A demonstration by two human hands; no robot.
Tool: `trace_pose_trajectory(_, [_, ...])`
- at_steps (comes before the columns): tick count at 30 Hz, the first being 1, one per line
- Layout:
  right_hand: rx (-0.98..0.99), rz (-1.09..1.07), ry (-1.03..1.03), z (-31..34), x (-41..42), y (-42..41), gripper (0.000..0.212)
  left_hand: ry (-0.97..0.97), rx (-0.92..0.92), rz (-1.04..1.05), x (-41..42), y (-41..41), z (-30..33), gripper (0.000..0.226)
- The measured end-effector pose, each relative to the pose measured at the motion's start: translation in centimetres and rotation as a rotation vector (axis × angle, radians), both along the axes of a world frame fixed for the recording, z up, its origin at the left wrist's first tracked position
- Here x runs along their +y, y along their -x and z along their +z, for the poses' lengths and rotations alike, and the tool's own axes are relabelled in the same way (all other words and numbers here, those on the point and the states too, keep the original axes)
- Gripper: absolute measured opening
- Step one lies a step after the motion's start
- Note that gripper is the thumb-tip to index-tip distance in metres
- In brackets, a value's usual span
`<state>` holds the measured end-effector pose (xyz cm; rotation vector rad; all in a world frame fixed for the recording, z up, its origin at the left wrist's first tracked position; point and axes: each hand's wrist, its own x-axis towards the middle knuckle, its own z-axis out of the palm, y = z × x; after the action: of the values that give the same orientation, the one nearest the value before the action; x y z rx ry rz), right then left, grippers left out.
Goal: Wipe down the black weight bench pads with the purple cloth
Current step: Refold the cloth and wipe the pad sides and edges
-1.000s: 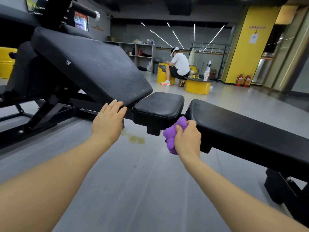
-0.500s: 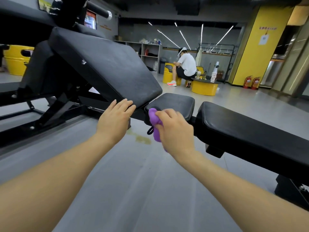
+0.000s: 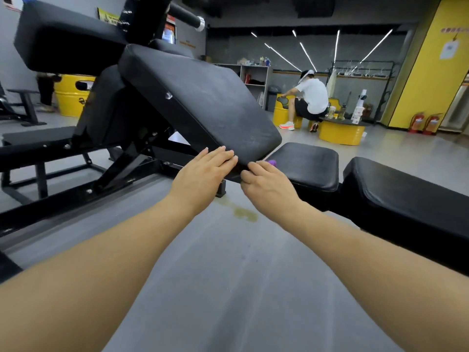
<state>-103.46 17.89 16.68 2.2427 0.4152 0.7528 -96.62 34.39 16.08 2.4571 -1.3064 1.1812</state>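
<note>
Only a purple scrap of the cloth (image 3: 273, 163) shows, bunched in the curled fingers of the right hand (image 3: 266, 185) at the lower edge of the tilted back pad (image 3: 203, 105). The left hand (image 3: 206, 171) lies flat with straight fingers against that same edge, holding nothing. The pad's face looks dusty, so wiping seems barely begun there; the small seat pad (image 3: 308, 166) and long flat pad (image 3: 411, 196) likely remain.

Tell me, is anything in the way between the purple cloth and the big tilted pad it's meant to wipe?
Nothing visible. The right hand holds the purple cloth right at the lower edge of the tilted pad, beside the small seat pad. The left hand rests flat on the same edge, left of the cloth.
</note>
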Motion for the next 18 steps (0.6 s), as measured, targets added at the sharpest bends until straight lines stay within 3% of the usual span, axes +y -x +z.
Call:
trace_pose_trajectory(5, [-0.071,0.142,0.000,-1.5,-4.7,6.1,0.031,0.016,-0.006,-0.001,0.0,-0.1,-0.1,0.063])
trace_pose_trajectory(13, [-0.081,0.136,-0.091,-0.3,-0.7,0.6,0.031,-0.002,-0.015,0.018,-0.2,0.1,0.0,0.065])
trace_pose_trajectory(18, [-0.129,0.257,-0.110,-2.2,-5.1,5.1,0.029,-0.010,-0.003,0.064,-0.4,0.5,-0.3,0.065])
